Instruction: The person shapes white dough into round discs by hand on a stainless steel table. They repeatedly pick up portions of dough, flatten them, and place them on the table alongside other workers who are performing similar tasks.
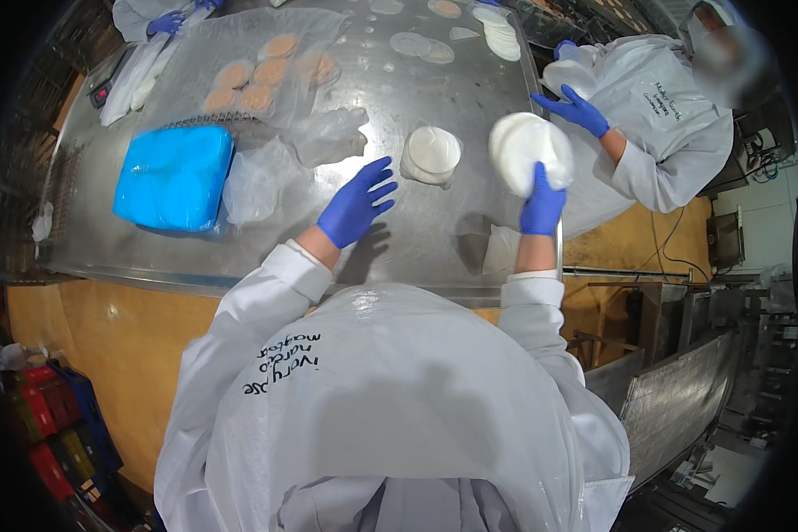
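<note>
My left hand (pixel 359 206), in a blue glove, hovers over the metal table with its fingers spread and nothing in it. Just beyond its fingertips stands a short white round stack or tub (pixel 433 152); I cannot tell which. At the table's right edge my right hand (pixel 543 206), also blue-gloved, grips a stack of thin white round sheets (pixel 525 146), slightly blurred, with the fingers partly hidden beneath. Left of my left hand lie crumpled clear plastic (pixel 255 184) and a bright blue wrapped block (pixel 173 177).
Pinkish round patties (pixel 257 96) lie under a clear plastic sheet at the far left. More white discs (pixel 498 35) rest at the far right. A co-worker's gloved hand (pixel 578 111) is close beyond my right hand. Another gloved hand (pixel 165 23) shows at the far left.
</note>
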Demonstrator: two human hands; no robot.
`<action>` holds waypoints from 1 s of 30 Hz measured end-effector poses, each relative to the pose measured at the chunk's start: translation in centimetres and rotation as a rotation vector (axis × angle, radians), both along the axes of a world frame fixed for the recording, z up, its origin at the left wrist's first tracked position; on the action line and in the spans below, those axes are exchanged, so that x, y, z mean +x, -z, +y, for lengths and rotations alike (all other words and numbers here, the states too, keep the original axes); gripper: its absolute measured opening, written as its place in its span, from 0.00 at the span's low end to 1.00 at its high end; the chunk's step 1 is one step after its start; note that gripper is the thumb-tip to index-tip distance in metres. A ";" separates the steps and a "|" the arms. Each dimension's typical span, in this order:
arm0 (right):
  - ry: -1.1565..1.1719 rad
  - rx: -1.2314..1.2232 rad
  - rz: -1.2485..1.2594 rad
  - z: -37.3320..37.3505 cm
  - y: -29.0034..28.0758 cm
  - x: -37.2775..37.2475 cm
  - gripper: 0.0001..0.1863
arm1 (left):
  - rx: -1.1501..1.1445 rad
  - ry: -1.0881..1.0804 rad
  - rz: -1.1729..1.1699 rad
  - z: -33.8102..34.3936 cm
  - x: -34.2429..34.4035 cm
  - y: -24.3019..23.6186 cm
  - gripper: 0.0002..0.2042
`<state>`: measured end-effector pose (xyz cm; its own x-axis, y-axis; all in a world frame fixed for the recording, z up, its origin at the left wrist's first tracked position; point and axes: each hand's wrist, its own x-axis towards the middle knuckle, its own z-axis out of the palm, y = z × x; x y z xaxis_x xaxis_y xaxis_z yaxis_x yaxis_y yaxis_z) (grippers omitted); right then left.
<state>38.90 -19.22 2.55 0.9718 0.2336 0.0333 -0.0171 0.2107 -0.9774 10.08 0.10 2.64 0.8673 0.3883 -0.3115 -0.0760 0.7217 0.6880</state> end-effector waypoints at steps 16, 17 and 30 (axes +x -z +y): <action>-0.836 -1.072 -0.929 12.5 13.1 -6.0 0.25 | -0.198 -0.135 0.248 1.9 -1.5 6.4 0.22; -1.000 -1.083 -0.746 13.3 9.6 -7.9 0.23 | -0.207 -0.152 0.245 1.8 -2.2 6.9 0.22; -0.712 -0.953 -1.131 8.3 12.9 -10.5 0.15 | -0.251 -0.119 0.291 0.2 -5.2 7.6 0.23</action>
<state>28.44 -10.90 -10.40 0.2490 0.9476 0.2000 0.9293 -0.1757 -0.3248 4.90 0.32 -4.97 0.6827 0.3614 -0.6351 0.0025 0.8680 0.4966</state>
